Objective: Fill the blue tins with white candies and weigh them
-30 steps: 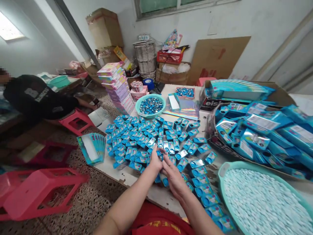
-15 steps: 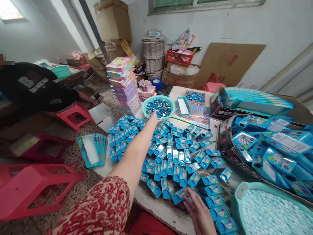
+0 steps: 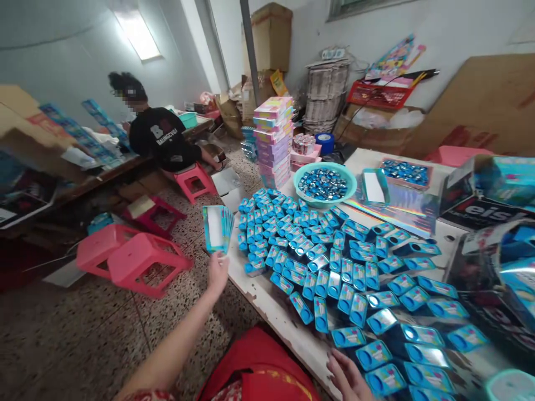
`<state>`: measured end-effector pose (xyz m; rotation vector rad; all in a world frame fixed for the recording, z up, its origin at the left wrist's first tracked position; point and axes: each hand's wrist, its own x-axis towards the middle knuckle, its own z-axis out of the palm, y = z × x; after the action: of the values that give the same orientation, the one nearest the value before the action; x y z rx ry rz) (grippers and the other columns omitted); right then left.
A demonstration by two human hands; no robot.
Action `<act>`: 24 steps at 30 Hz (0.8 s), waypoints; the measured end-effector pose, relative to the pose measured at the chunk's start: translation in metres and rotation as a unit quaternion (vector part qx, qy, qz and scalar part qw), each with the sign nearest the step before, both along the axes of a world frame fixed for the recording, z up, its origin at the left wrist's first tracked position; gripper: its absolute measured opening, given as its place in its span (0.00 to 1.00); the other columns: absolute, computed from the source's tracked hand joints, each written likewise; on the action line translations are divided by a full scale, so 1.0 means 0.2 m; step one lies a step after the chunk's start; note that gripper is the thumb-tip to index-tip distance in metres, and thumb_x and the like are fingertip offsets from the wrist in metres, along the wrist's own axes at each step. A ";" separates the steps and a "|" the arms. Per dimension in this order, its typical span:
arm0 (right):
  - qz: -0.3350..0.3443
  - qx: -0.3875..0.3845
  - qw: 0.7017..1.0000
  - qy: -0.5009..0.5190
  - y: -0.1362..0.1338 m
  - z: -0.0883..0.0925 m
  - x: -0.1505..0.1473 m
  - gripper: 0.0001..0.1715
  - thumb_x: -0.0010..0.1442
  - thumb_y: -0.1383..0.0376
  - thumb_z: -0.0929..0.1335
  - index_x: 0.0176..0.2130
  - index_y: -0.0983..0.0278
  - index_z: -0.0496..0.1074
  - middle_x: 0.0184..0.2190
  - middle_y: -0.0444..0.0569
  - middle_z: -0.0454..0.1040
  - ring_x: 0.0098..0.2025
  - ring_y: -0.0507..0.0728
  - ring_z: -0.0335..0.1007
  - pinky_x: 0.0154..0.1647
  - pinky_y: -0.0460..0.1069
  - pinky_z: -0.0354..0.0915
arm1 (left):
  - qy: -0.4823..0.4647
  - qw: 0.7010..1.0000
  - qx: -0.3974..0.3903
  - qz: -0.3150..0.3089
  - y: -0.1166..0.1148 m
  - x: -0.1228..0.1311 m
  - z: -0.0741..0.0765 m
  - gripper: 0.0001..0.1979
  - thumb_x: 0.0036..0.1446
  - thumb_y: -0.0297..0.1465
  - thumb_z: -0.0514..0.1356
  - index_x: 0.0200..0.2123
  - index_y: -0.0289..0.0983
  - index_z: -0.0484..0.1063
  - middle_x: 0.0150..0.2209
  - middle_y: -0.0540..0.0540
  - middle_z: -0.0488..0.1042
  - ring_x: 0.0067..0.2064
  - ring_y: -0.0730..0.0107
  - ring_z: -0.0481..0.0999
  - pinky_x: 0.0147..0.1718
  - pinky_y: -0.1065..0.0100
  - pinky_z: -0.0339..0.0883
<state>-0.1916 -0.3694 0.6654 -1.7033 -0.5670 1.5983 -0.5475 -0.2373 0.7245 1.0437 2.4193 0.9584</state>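
Note:
My left hand [image 3: 218, 274] is at the near left corner of the table, its fingers closed on the lower edge of a fanned stack of blue-bordered cards [image 3: 214, 229] with white middles. My right hand [image 3: 349, 377] is at the near table edge, holding nothing, fingers loosely bent and apart. Beside it stand small blue printed boxes [image 3: 380, 381]. Many more such boxes [image 3: 321, 283] cover the table in tight rows. Behind them, a turquoise bowl [image 3: 297, 188] holds shiny blue and silver pieces [image 3: 324, 184].
Pink and purple boxes [image 3: 273, 142] form a tall stack beyond the table. At right are an open black carton [image 3: 463, 278] and a partly seen pale green tub [image 3: 512, 384]. Red stools [image 3: 146, 259] stand on the floor at left. A person in black [image 3: 159, 136] sits farther back.
My left hand has left the turquoise bowl and come to the card stack at the left corner. The view has turned left. My right hand has come off the blue box it was touching.

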 end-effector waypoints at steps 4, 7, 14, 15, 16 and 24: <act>0.084 0.049 0.995 -0.005 0.10 0.12 -0.21 0.30 0.35 0.43 0.73 0.33 0.61 0.77 0.37 0.53 0.78 0.45 0.65 0.73 0.45 0.53 0.69 | 0.019 0.991 -0.066 0.114 0.20 -0.41 -0.03 0.27 0.50 0.28 0.58 0.55 0.31 0.60 0.57 0.31 0.63 0.62 0.51 0.59 0.58 0.56 0.53; 0.117 0.080 0.990 -0.021 0.21 0.18 -0.40 0.30 0.38 0.44 0.72 0.34 0.63 0.77 0.38 0.54 0.78 0.45 0.64 0.72 0.47 0.52 0.68 | -0.027 0.992 -0.063 0.106 0.39 -0.56 -0.12 0.26 0.51 0.30 0.59 0.54 0.31 0.62 0.55 0.32 0.67 0.60 0.51 0.62 0.57 0.58 0.56; 0.130 0.116 0.985 0.011 0.60 0.24 -1.14 0.31 0.42 0.46 0.72 0.41 0.63 0.74 0.41 0.56 0.76 0.42 0.63 0.72 0.45 0.56 0.67 | -0.114 0.992 -0.019 0.046 0.50 -0.77 -0.31 0.11 0.57 0.32 0.53 0.41 0.37 0.70 0.43 0.44 0.77 0.49 0.61 0.74 0.47 0.66 0.67; 0.116 0.117 0.986 0.030 0.66 0.25 -1.26 0.35 0.42 0.47 0.73 0.46 0.63 0.72 0.45 0.57 0.74 0.43 0.63 0.72 0.46 0.56 0.67 | -0.127 0.991 -0.010 0.040 0.46 -0.79 -0.30 0.11 0.58 0.33 0.52 0.41 0.37 0.70 0.43 0.45 0.77 0.48 0.62 0.74 0.46 0.66 0.68; 0.098 0.120 0.987 0.051 0.71 0.26 -1.37 0.40 0.42 0.49 0.74 0.51 0.62 0.68 0.50 0.57 0.71 0.45 0.62 0.71 0.47 0.57 0.66 | -0.147 0.989 0.002 0.027 0.42 -0.80 -0.28 0.12 0.58 0.34 0.51 0.41 0.37 0.70 0.43 0.45 0.77 0.47 0.63 0.75 0.45 0.66 0.68; -0.073 0.134 0.972 0.179 0.95 0.31 -1.55 0.47 0.36 0.50 0.76 0.52 0.60 0.62 0.39 0.50 0.75 0.40 0.61 0.73 0.44 0.56 0.68 | -0.274 0.935 0.080 -0.213 0.36 -0.47 0.02 0.15 0.52 0.36 0.58 0.44 0.39 0.66 0.40 0.45 0.75 0.43 0.64 0.74 0.42 0.67 0.67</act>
<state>-0.5013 -0.1790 0.7279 -1.1955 -0.4418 1.5925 -0.6409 -0.1661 0.7292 1.1087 1.6047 1.1161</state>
